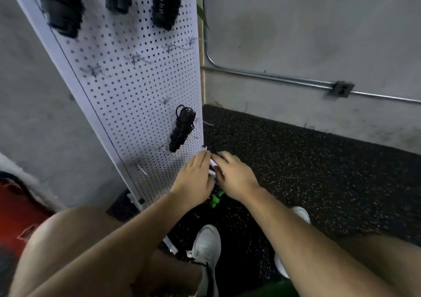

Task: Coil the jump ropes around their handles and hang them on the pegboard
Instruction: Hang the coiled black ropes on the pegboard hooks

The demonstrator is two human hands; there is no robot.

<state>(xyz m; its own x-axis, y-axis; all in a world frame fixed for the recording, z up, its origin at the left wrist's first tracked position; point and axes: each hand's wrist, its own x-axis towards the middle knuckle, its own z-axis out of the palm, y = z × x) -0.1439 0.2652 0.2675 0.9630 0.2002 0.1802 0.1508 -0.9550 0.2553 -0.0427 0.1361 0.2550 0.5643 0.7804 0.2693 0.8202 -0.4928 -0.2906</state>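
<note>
Four ropes (182, 128) hang coiled on the pegboard (127, 96): three far up, one low on the right. A fifth, a white, purple and green bundle (213, 168), sits between both hands at the board's near right corner, above the floor. The left hand (193, 178) lies against it with fingers fairly straight; whether it grips cannot be told. The right hand (234, 176) curls its fingers over the bundle's top. Most of the bundle is hidden. A green part pokes out below the hands, so a loose coil may unwind when one hand lets go to reach a peg (142, 170). Crowded hands could also knock the low rope off.
</note>
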